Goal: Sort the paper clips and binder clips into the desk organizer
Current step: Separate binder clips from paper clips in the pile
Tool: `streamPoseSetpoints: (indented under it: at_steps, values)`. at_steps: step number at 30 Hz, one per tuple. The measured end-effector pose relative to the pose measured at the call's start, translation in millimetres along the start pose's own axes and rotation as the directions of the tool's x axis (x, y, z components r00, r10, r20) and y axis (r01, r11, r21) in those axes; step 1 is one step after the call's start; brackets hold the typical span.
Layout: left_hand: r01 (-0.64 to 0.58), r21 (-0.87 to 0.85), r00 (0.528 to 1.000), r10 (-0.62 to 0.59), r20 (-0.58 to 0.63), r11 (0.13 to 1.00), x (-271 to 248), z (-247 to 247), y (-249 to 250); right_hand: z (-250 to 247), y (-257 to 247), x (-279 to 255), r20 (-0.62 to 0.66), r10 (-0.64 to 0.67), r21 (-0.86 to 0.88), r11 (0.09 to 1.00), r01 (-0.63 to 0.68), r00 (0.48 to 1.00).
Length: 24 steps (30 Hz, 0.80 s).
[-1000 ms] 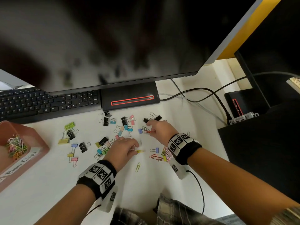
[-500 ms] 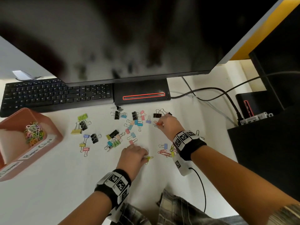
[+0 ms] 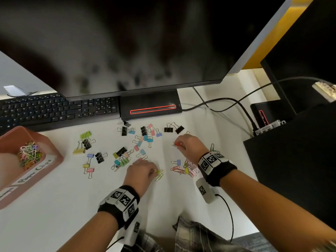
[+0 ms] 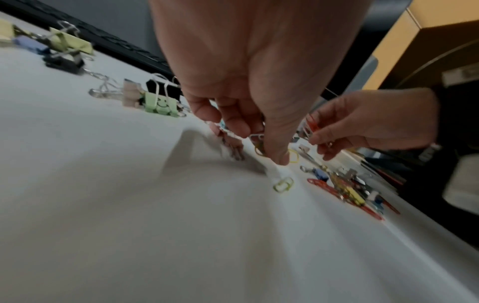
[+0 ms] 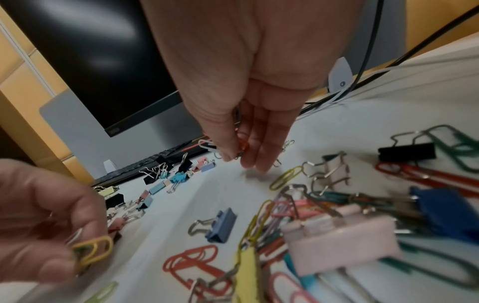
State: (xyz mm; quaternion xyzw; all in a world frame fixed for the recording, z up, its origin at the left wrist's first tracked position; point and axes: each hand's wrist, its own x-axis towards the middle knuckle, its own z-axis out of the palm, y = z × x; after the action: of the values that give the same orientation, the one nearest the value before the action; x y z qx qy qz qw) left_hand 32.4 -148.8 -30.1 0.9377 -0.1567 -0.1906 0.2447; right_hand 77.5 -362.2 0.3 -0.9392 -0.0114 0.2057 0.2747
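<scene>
Both hands are picking paper clips off the white desk (image 3: 54,224). Near the lower centre of the head view, the left hand (image 3: 140,172) pinches a yellow paper clip (image 5: 94,249) along with what looks like a white one, and a pale green clip (image 3: 160,177) lies on the desk just beside its fingertips. Right of centre, the right hand (image 3: 189,146) pinches a red paper clip (image 3: 177,143), with a white one showing at its fingers in the right wrist view.

My judgement is that the gathering step is in hand: loose paper clips are being collected before a trip to the pink organizer (image 3: 52,151) at the left edge, where a heap of paper clips (image 3: 30,154) already sits in one compartment. The next move calls for lifting the green clip, then carrying the handful leftward. A tangle of clips (image 3: 185,169) lies just beside the right wrist; binder clips (image 3: 127,151) are scattered mid-frame.

The organizer is cut off by the frame, so its other compartments cannot be seen. How many clips each hand holds is hard to tell.
</scene>
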Motion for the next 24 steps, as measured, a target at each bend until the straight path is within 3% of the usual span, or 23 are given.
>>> streamPoseSetpoints:
  at_steps: [4,10,19,24]
  values:
    - [-0.035,-0.117,0.998,0.028,-0.059,0.992,-1.2,-10.4,-16.9,-1.3,3.5,-8.3,0.063,-0.031,-0.035,0.999,0.033,0.998]
    - [-0.002,-0.138,1.0,0.006,0.03,0.99,-6.4,-0.9,-5.8,-2.7,8.7,-15.8,0.146,-0.044,-0.043,0.998,0.051,0.988]
    - [0.015,0.188,0.995,-0.033,0.093,0.982,-5.5,13.5,17.5,-7.2,13.3,-27.0,0.126,-0.07,-0.023,0.997,0.074,0.99]
    - [-0.036,0.279,0.977,-0.026,0.214,0.959,2.2,14.4,17.8,-7.4,12.9,-34.1,0.115,-0.085,-0.011,0.996,0.086,0.99]
